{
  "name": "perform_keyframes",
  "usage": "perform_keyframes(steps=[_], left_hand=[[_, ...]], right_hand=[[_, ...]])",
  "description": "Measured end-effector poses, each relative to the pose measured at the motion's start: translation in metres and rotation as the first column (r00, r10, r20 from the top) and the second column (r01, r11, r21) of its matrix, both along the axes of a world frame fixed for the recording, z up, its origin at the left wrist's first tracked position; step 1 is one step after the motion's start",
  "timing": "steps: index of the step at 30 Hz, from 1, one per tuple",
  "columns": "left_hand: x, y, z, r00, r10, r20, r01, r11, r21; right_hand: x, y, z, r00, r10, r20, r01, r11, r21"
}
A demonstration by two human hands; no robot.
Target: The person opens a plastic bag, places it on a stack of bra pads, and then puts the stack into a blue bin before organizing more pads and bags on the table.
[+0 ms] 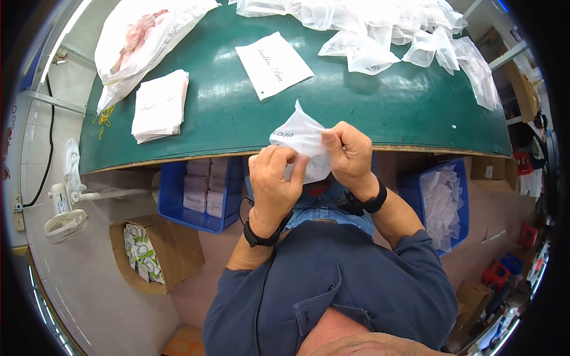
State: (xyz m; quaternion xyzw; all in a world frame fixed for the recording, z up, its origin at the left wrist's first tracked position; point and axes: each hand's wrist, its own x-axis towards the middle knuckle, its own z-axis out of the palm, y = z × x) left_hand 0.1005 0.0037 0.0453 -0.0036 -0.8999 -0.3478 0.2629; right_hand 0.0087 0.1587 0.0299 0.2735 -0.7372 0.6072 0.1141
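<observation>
Clock face centred on the held bag, 12 pointing away from the wearer. Translucent bag (304, 141), dark print on it, is in both hands, over the near edge of the green desk (208, 121). Left hand (273, 178): fingers pinched on bag's near side, at 7 to 8. Right hand (352, 155): thumb and fingers pinched on its edge at 3. Bag's pointed corner sticks up free at 12; contents can't be made out. Printed white packet (275, 65) flat at 11, white stack (159, 108) between 9 and 10, white sack (175, 38) at 10, pile of similar bags (380, 38) at 1. Blue tubs below desk level at 8 (171, 193) and 4 (465, 204). Risks, my judgement: film looks thin and slick, so an uneven pull could tear or crease it; a loosened pinch could drop it past the desk edge, no surface directly under its near part; a wide right-arm sweep might knock the pile.
</observation>
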Motion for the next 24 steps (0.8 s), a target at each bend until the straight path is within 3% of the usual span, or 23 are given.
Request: perform_keyframes(steps=[1,4,5,8,13,15,20,23,24], left_hand=[[0.000,-0.002,-0.005,1.000,-0.001,-0.001,0.001,1.000,-0.001],[-0.001,-0.012,-0.016,0.999,0.003,-0.052,0.010,0.972,0.234],[0.000,-0.012,-0.018,0.999,0.002,-0.054,0.011,0.973,0.232],[0.004,-0.001,-0.009,0.978,-0.208,0.001,0.174,0.817,0.550],[0.007,-0.018,-0.028,0.999,-0.011,-0.036,0.028,0.852,0.523],[0.007,-0.030,-0.026,0.991,-0.009,-0.136,0.114,0.606,0.787],[-0.007,-0.038,-0.026,0.981,0.073,-0.177,0.095,0.618,0.781],[-0.009,-0.027,-0.031,0.987,-0.025,-0.157,0.154,0.384,0.910],[-0.009,-0.019,-0.031,0.987,-0.023,-0.158,0.154,0.385,0.910]], right_hand=[[-0.001,0.002,0.002,1.000,-0.001,-0.001,0.001,1.000,-0.001],[-0.008,0.009,0.008,0.977,0.203,0.066,-0.198,0.977,-0.075],[-0.012,0.005,0.008,0.977,0.203,0.064,-0.198,0.977,-0.077],[-0.022,-0.009,0.008,0.978,0.154,0.140,-0.116,0.962,-0.249],[-0.021,0.015,0.012,0.937,0.261,0.232,-0.250,0.965,-0.080],[-0.026,0.017,0.016,0.969,0.169,0.182,-0.167,0.986,-0.026],[-0.030,0.011,0.013,0.995,0.083,0.060,-0.084,0.996,0.025],[-0.036,0.010,0.005,0.996,0.008,0.092,-0.004,0.999,-0.040],[-0.039,0.009,0.004,0.994,-0.026,0.102,0.034,0.997,-0.073]])
